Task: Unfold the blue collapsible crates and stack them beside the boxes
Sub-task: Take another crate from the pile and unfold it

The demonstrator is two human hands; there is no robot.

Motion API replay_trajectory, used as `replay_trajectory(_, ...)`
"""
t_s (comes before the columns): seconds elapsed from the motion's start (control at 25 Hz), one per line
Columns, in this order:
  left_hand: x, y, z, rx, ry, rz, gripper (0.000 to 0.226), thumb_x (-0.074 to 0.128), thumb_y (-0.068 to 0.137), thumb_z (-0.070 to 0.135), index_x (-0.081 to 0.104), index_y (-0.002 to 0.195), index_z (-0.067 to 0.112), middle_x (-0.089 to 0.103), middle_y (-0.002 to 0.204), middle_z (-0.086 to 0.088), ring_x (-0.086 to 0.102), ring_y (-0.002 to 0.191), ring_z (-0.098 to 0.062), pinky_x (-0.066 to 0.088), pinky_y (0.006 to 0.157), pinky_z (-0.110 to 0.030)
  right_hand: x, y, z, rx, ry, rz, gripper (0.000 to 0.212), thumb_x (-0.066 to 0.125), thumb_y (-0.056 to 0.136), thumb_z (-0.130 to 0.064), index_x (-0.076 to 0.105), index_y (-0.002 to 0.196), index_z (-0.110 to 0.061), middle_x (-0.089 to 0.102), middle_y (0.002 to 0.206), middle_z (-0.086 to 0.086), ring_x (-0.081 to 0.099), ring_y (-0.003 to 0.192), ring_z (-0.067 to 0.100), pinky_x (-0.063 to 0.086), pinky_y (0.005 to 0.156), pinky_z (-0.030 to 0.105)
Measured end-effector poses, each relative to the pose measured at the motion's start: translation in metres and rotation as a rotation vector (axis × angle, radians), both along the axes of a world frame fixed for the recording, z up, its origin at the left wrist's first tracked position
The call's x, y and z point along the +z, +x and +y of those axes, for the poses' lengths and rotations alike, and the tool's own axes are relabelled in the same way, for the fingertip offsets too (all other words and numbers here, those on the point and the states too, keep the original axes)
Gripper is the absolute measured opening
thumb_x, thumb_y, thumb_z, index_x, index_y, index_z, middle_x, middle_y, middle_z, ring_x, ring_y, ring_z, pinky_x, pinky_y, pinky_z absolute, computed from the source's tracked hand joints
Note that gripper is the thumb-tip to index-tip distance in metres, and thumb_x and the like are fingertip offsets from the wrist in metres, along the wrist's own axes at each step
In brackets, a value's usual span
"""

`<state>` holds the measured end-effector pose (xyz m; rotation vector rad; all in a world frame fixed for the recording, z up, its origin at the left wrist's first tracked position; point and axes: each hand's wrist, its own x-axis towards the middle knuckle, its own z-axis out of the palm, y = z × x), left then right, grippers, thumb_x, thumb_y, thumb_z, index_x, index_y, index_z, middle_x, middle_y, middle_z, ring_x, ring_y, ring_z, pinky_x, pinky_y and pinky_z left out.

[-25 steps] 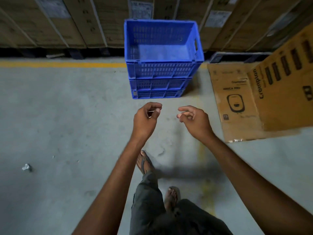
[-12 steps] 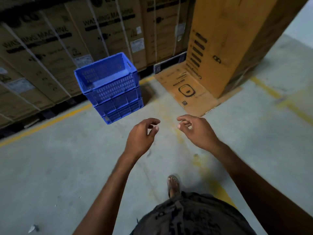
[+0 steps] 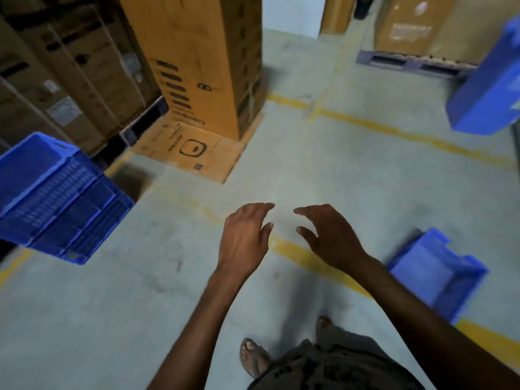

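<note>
A stack of three unfolded blue crates [image 3: 56,198] stands on the floor at the left, beside the brown boxes [image 3: 73,71]. A folded blue crate [image 3: 430,270] lies on the floor at the lower right. Another blue crate [image 3: 486,88] is cut off by the right edge. My left hand [image 3: 244,237] and my right hand [image 3: 329,235] hover side by side over the bare floor in the middle, fingers spread, holding nothing. Neither hand touches any crate.
A tall orange carton [image 3: 202,60] stands on a flat cardboard sheet [image 3: 194,150] ahead. Yellow lines [image 3: 394,130] cross the concrete floor. A grey pallet [image 3: 408,63] with boxes sits at the far right. My feet in sandals [image 3: 253,358] show at the bottom.
The view has swung right: the crate stack slid from centre to the left edge, and the folded crate came into sight. Both hands have opened from loosely curled to spread.
</note>
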<state>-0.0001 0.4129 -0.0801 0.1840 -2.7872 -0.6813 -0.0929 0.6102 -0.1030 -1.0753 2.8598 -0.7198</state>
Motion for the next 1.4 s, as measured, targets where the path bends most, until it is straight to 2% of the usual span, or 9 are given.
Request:
replay_trajectory(0.28,-0.025,-0.072,0.218,-0.323,0.033,-0.061,0.035,0.061,0.096,0.028,0.061,0.131,0.027,0.065,0.129,0.009,0.061,0.119,-0.016,0.049,0.097,-0.038,-0.033,0.003,0.244,-0.369,0.013,-0.182,0.037,0.064,0.096,-0.036,0.060,0.132,-0.030,0.064,0.126,-0.011,0.053,0.118,0.013,0.042,0.092,0.025)
replay_trajectory(0.36,-0.043,-0.097,0.295,-0.379,0.040,-0.096,0.034,0.061,0.096,0.029,0.061,0.130,0.029,0.066,0.128,0.009,0.061,0.116,-0.017,0.050,0.095,-0.038,-0.053,-0.006,0.324,-0.462,-0.005,-0.317,0.035,0.063,0.094,-0.034,0.062,0.129,-0.031,0.065,0.125,-0.011,0.055,0.118,0.012,0.045,0.094,0.027)
replay_trajectory(0.48,-0.081,-0.123,0.395,-0.471,0.067,-0.238,0.035,0.061,0.094,0.032,0.060,0.129,0.031,0.065,0.127,0.010,0.062,0.111,-0.019,0.051,0.091,-0.039,-0.088,-0.019,0.428,-0.599,-0.002,-0.456,0.030,0.069,0.089,-0.022,0.070,0.119,-0.018,0.071,0.118,0.000,0.063,0.110,0.021,0.049,0.091,0.034)
replay_trajectory(0.64,-0.153,-0.143,0.489,-0.592,0.101,-0.459,0.038,0.064,0.089,0.035,0.061,0.127,0.031,0.065,0.124,0.008,0.062,0.112,-0.020,0.050,0.091,-0.039,-0.155,-0.028,0.523,-0.766,0.018,-0.594,0.031,0.073,0.087,-0.020,0.071,0.118,-0.017,0.072,0.118,0.002,0.065,0.110,0.025,0.050,0.093,0.034)
replay_trajectory(0.8,-0.250,-0.173,0.546,-0.643,0.188,-0.649,0.036,0.063,0.091,0.037,0.061,0.127,0.032,0.064,0.127,0.011,0.059,0.117,-0.014,0.047,0.097,-0.034,-0.261,-0.047,0.578,-0.874,0.074,-0.755,0.034,0.072,0.090,-0.027,0.069,0.122,-0.019,0.069,0.119,0.001,0.061,0.112,0.024,0.043,0.090,0.027)
replay_trajectory(0.92,-0.351,-0.211,0.589,-0.608,0.260,-0.731,0.035,0.064,0.094,0.031,0.062,0.129,0.027,0.064,0.129,0.009,0.059,0.118,-0.013,0.042,0.094,-0.023,-0.364,-0.079,0.613,-0.999,0.065,-0.832,0.036,0.068,0.092,-0.027,0.064,0.128,-0.021,0.066,0.126,0.000,0.061,0.114,0.025,0.047,0.093,0.032)
replay_trajectory(1.12,-0.553,-0.263,0.700,-0.611,0.355,-0.843,0.031,0.063,0.092,0.014,0.064,0.122,0.020,0.067,0.121,-0.004,0.064,0.112,-0.024,0.045,0.093,-0.031,-0.565,-0.147,0.682,-1.344,-0.052,-0.905,0.048,0.062,0.096,-0.024,0.051,0.141,-0.011,0.059,0.139,0.013,0.056,0.127,0.033,0.044,0.102,0.039)
replay_trajectory(1.28,-0.665,-0.251,0.769,-0.707,0.346,-0.976,0.035,0.058,0.092,0.014,0.058,0.127,0.018,0.065,0.125,-0.006,0.061,0.116,-0.025,0.043,0.095,-0.032,-0.686,-0.162,0.701,-1.529,-0.197,-1.003,0.037,0.057,0.095,-0.023,0.054,0.127,-0.006,0.062,0.125,0.021,0.060,0.117,0.039,0.044,0.084,0.037)
replay_trajectory(1.4,-0.702,-0.238,0.774,-0.758,0.327,-1.036,0.053,0.066,0.089,0.019,0.047,0.139,0.021,0.060,0.135,-0.006,0.057,0.124,-0.027,0.046,0.100,-0.038,-0.702,-0.152,0.692,-1.599,-0.275,-0.998,0.034,0.060,0.090,-0.016,0.051,0.122,-0.007,0.063,0.113,0.019,0.061,0.107,0.038,0.040,0.073,0.034)
